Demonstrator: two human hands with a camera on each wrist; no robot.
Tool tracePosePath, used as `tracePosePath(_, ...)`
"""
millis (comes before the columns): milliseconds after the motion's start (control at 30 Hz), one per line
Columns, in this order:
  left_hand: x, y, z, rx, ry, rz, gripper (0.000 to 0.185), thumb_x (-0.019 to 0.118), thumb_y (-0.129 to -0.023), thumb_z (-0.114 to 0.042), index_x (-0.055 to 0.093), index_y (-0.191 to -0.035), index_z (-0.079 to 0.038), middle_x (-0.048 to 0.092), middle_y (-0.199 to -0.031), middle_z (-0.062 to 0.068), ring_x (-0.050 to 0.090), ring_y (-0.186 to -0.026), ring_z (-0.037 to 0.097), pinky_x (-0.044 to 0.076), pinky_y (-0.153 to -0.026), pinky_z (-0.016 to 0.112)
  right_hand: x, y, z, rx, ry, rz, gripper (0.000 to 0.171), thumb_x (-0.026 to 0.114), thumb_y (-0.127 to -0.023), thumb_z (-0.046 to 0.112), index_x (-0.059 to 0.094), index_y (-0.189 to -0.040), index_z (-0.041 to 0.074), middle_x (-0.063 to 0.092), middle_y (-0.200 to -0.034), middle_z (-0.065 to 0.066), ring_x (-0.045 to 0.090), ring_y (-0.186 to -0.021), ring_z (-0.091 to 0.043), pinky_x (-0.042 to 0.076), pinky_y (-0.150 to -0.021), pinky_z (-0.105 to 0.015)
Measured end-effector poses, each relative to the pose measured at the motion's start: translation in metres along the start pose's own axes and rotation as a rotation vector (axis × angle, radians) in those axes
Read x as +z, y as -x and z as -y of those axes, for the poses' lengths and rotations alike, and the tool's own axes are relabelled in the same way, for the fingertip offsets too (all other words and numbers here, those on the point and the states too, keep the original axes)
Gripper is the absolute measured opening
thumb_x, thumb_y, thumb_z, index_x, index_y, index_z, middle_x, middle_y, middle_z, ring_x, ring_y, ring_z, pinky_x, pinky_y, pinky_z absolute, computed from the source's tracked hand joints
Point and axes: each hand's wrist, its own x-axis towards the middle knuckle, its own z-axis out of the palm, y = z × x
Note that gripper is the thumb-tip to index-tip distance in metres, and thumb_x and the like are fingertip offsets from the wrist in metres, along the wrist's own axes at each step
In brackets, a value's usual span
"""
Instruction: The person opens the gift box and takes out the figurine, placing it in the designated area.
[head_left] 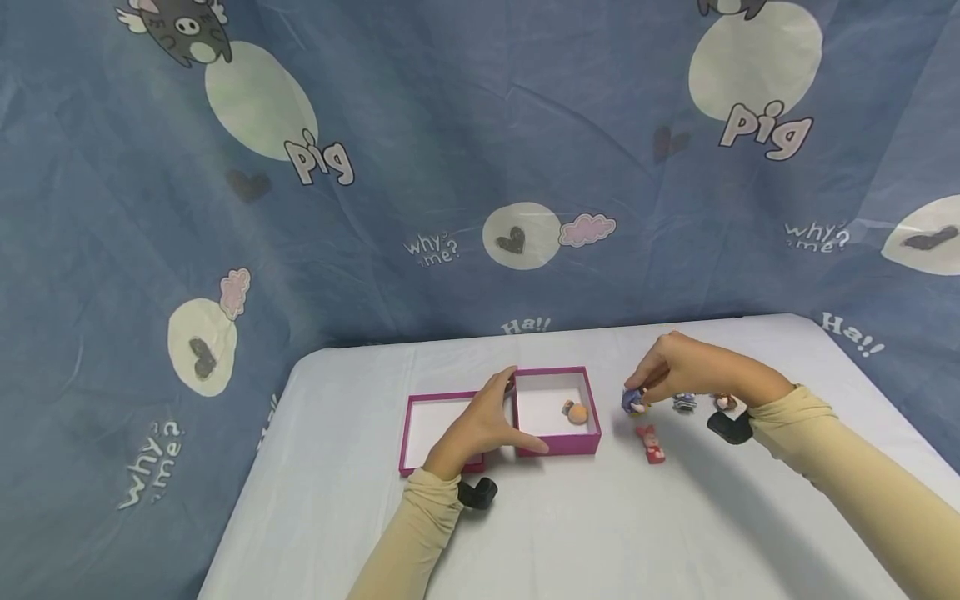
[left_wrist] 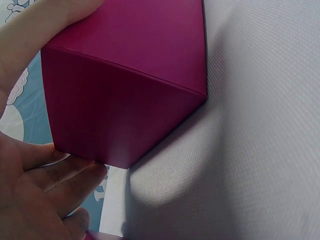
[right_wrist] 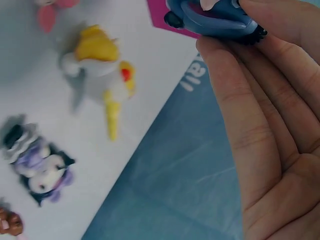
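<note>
An open magenta box (head_left: 558, 444) holds a small orange figure (head_left: 576, 412). My left hand (head_left: 501, 415) grips the box's front-left corner; in the left wrist view its fingers (left_wrist: 60, 175) lie along one wall of the box (left_wrist: 125, 100) and the thumb along another. To the right of the box, my right hand (head_left: 642, 390) pinches a small blue figure (head_left: 633, 401) just above the table. In the right wrist view this blue figure (right_wrist: 215, 20) sits at the tips of the fingers (right_wrist: 240, 100).
The magenta lid (head_left: 420, 421) lies left of the box. On the white tablecloth (head_left: 600, 533) lie a red-pink figure (head_left: 651, 442), a purple-black one (head_left: 684, 402) and another (head_left: 723, 402). A yellow-white figure (right_wrist: 102, 75) shows in the right wrist view. A blue printed curtain (head_left: 450, 150) hangs behind.
</note>
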Motion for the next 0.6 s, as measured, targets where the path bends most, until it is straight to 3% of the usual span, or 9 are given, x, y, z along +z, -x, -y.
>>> tracePosePath(600, 0.002, -0.001, 0.001, -0.015, 0.006, -0.005, 0.135, 0.100, -0.060, -0.047, 0.021, -0.165, -0.016, 0.034, -0.168, 0.009, 0.035, -0.155, 0.030, 0.034, -0.125, 0.054, 0.021, 0.043, -0.038, 0.059, 0.055, -0.042, 0.027, 0.087, -0.079, 0.007, 0.080, -0.104, -0.002, 0.081, -0.100, -0.012, 0.077, -0.089, -0.012, 0.062, -0.076, -0.020)
